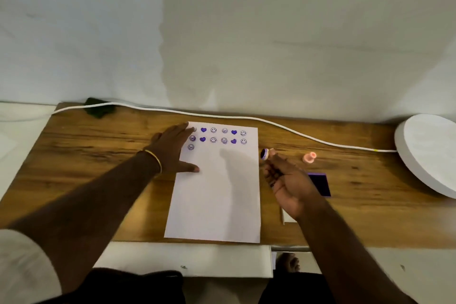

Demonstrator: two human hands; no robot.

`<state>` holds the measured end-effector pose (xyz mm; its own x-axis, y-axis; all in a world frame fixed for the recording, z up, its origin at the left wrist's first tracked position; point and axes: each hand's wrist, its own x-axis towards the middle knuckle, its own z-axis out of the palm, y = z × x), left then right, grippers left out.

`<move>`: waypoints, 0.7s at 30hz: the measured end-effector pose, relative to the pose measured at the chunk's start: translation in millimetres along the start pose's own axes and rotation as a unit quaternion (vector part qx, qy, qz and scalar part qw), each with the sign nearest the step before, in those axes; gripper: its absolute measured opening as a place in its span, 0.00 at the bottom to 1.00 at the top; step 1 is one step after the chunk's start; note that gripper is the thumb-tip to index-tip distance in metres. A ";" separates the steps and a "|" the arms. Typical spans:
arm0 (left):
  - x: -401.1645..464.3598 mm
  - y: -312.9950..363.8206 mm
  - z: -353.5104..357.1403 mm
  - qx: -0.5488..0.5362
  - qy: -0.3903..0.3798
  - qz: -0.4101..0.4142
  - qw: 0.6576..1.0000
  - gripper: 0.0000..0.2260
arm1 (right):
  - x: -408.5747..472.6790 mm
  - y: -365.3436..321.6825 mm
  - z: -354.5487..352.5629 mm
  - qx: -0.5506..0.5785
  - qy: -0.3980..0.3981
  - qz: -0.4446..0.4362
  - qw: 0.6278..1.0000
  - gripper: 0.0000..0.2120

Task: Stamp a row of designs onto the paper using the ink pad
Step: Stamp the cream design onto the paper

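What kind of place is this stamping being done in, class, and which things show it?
Probably a home desk or craft table against a plain wall: a wooden tabletop, a white cable trailing along its back edge, and stamping supplies, paper and purple ink pad, laid out.

Matt white paper (pixel 214 192) — on grained, faintly glossy wood table (pixel 98 145).

Wooden table (pixel 98 145) — paper (pixel 214 192), ink pad (pixel 320 184), pink stamp (pixel 309 157), white cable (pixel 246 118), white disc (pixel 429 150)
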<state>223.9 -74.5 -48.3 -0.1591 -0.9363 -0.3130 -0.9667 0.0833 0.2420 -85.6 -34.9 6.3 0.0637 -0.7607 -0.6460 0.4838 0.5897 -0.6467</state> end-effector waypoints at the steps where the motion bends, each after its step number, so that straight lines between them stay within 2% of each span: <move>1: 0.0 -9.0 3.1 0.007 -0.008 0.002 1.000 0.52 | 3.9 5.0 9.9 0.007 -0.006 0.006 1.000 0.14; 5: -1.4 -21.2 16.8 0.011 0.022 0.033 0.999 0.50 | 21.3 24.4 42.0 -0.004 -0.014 -0.001 1.000 0.13; 8: -4.3 -22.9 29.4 0.014 0.070 0.042 0.997 0.48 | 35.0 38.3 61.0 -0.094 -0.003 -0.037 0.995 0.10; 11: -5.6 -25.2 39.8 0.061 0.113 0.057 0.990 0.46 | 49.1 49.8 79.1 -0.166 0.007 -0.073 0.983 0.03; 13: -4.8 -25.0 43.4 0.084 0.127 0.066 0.986 0.46 | 58.3 55.6 88.4 -0.214 0.022 -0.102 0.971 0.02; 17: -3.4 -26.3 45.7 0.086 0.147 0.079 0.982 0.45 | 75.3 68.0 99.3 -0.368 0.052 -0.183 0.910 0.10; 21: -2.9 -27.5 47.0 0.089 0.152 0.082 0.981 0.44 | 84.8 77.9 104.9 -0.485 0.054 -0.250 0.836 0.12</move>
<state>241.6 -58.0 -97.2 -0.2736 -0.9618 0.0107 -0.9573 0.2733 0.0940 49.0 -81.9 -56.2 -0.0400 -0.9798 -0.1958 -0.5135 0.1882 -0.8372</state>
